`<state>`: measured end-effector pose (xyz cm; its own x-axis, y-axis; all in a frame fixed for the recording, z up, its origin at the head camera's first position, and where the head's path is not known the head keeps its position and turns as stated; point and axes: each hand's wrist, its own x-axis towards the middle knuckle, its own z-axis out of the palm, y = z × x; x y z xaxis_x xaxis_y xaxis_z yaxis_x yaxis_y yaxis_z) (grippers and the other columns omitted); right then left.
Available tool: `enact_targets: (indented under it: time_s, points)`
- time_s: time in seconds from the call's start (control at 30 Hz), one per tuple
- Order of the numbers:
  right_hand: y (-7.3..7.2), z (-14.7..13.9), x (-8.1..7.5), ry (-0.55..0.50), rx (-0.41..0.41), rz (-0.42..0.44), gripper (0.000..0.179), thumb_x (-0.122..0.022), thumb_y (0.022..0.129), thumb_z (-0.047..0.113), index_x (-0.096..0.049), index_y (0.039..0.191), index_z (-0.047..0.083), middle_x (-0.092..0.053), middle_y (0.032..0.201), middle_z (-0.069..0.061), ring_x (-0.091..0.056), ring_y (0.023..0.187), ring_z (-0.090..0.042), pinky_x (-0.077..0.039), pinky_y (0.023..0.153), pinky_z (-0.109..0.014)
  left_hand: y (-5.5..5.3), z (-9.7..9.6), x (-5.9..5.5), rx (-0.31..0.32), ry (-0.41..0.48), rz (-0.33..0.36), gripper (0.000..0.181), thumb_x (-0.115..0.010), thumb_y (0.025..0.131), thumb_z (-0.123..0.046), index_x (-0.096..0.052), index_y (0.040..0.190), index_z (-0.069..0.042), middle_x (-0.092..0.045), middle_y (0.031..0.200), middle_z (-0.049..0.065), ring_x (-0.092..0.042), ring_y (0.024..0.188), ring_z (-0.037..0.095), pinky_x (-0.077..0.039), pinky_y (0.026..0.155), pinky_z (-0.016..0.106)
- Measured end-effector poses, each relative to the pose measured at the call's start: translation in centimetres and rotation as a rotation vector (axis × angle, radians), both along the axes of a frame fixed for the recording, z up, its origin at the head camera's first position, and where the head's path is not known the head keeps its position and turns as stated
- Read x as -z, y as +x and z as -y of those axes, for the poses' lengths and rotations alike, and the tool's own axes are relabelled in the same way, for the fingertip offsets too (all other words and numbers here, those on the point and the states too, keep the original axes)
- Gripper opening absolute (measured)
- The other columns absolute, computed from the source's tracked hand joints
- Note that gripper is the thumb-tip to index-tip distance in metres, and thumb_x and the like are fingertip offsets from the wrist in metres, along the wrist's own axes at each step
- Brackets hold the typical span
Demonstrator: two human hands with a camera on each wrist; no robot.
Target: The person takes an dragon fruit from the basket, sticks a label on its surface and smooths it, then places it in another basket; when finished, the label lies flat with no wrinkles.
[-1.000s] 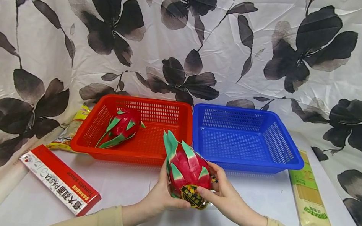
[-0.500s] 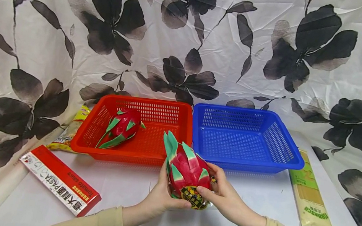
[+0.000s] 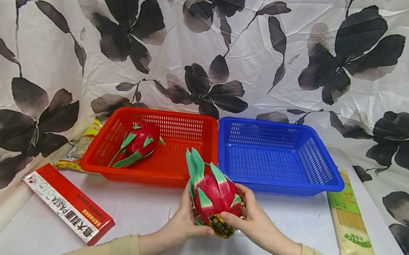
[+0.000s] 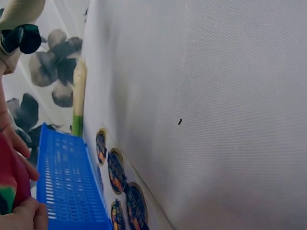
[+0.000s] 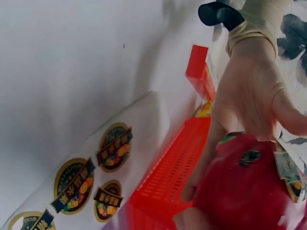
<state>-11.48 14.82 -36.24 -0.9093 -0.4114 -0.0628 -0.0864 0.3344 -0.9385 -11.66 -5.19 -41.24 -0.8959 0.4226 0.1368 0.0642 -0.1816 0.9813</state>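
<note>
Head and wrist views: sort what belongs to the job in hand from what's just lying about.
Seems part of the job:
held dragon fruit
black-and-gold label against it
sheet of similar labels

Apparently just lying about:
red basket
other dragon fruit, inside that basket
blue basket
pasta box
yellow packet
green-and-yellow packet

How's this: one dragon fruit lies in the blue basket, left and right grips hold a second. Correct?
One error: the first dragon fruit lies in the red basket, as the head view shows. The rest stands: the left grip and right grip hold the second dragon fruit.
</note>
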Motion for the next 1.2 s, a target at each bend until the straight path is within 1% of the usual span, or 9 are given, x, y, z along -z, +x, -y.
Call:
enact_targets:
  time_s: [0.07,0.17,0.3,0.4,0.6,0.8,0.9,1.03,1.2]
  points:
    - [0.01,0.07,-0.11,0.046,0.028,0.004,0.076,-0.066,0.084,0.030,-0.020,0.139,0.005,-0.040,0.133,-0.018,-0.058,0.100,-0.027,-0.053,0.079,-0.035,0.10,-0.06,-0.01,0.017,0.020,-0.001,0.123,-0.080,0.067,-0.029,0.015,0.144,-0.025,-0.016,0.148,0.011,-0.035,0.129,0.033,-0.044,0.097,0.028]
    - [-0.02,0.15,-0.29,0.100,0.067,0.019,0.081,-0.069,0.080,0.034,-0.021,0.140,0.006,-0.045,0.129,-0.015,-0.057,0.096,-0.023,-0.053,0.077,-0.035,0.23,-0.17,0.01,0.053,0.056,-0.001,0.124,-0.081,0.068,-0.023,0.017,0.144,-0.026,-0.012,0.150,0.012,-0.032,0.131,0.035,-0.044,0.097,0.027]
    - [-0.05,0.24,-0.40,0.152,0.108,0.018,0.088,-0.073,0.076,0.038,-0.022,0.141,0.008,-0.048,0.127,-0.012,-0.056,0.103,-0.022,-0.053,0.081,-0.038,0.32,-0.33,0.01,0.090,0.090,0.000,0.122,-0.079,0.071,-0.014,0.018,0.143,-0.028,-0.011,0.150,0.013,-0.034,0.130,0.035,-0.045,0.096,0.029]
    - [-0.06,0.31,-0.41,0.188,0.126,-0.003,0.091,-0.075,0.073,0.040,-0.024,0.141,0.009,-0.049,0.127,-0.009,-0.056,0.104,-0.022,-0.053,0.082,-0.039,0.37,-0.39,-0.02,0.096,0.105,0.003,0.121,-0.078,0.071,-0.010,0.018,0.143,-0.027,-0.012,0.149,0.014,-0.036,0.129,0.035,-0.046,0.095,0.029]
    - [-0.24,0.32,-0.47,0.223,0.162,-0.040,0.085,-0.078,0.069,0.040,-0.032,0.134,0.010,-0.052,0.119,-0.007,-0.057,0.100,-0.021,-0.054,0.077,-0.036,0.55,-0.58,-0.04,0.102,0.104,0.011,0.122,-0.080,0.070,-0.015,0.018,0.143,-0.023,-0.010,0.149,0.015,-0.033,0.131,0.035,-0.044,0.096,0.026]
    - [-0.38,0.20,-0.49,0.201,0.154,-0.042,0.082,-0.079,0.068,0.037,-0.034,0.129,0.006,-0.052,0.119,-0.010,-0.056,0.102,-0.022,-0.054,0.078,-0.036,0.61,-0.59,-0.10,0.129,0.112,0.014,0.122,-0.079,0.071,-0.018,0.020,0.142,-0.024,-0.007,0.151,0.014,-0.030,0.133,0.033,-0.042,0.098,0.025]
    - [-0.43,0.13,-0.57,0.211,0.156,-0.043,0.082,-0.081,0.066,0.037,-0.035,0.127,0.006,-0.052,0.117,-0.010,-0.056,0.100,-0.021,-0.055,0.075,-0.033,0.60,-0.54,-0.13,0.135,0.103,0.018,0.120,-0.078,0.072,-0.018,0.020,0.142,-0.025,-0.006,0.151,0.013,-0.030,0.133,0.034,-0.041,0.099,0.025]
    - [-0.54,0.06,-0.72,0.256,0.168,-0.082,0.082,-0.082,0.062,0.039,-0.039,0.123,0.006,-0.055,0.111,-0.008,-0.056,0.096,-0.019,-0.054,0.073,-0.030,0.67,-0.58,-0.08,0.145,0.085,0.020,0.120,-0.078,0.072,-0.017,0.020,0.142,-0.024,-0.006,0.150,0.016,-0.032,0.132,0.036,-0.043,0.098,0.025]
    - [-0.62,0.00,-0.85,0.289,0.149,-0.134,0.080,-0.082,0.062,0.040,-0.041,0.122,0.006,-0.057,0.108,-0.006,-0.057,0.096,-0.018,-0.053,0.073,-0.027,0.79,-0.70,-0.05,0.155,0.067,0.037,0.119,-0.076,0.074,-0.018,0.021,0.142,-0.026,-0.008,0.151,0.016,-0.036,0.130,0.036,-0.044,0.097,0.026]
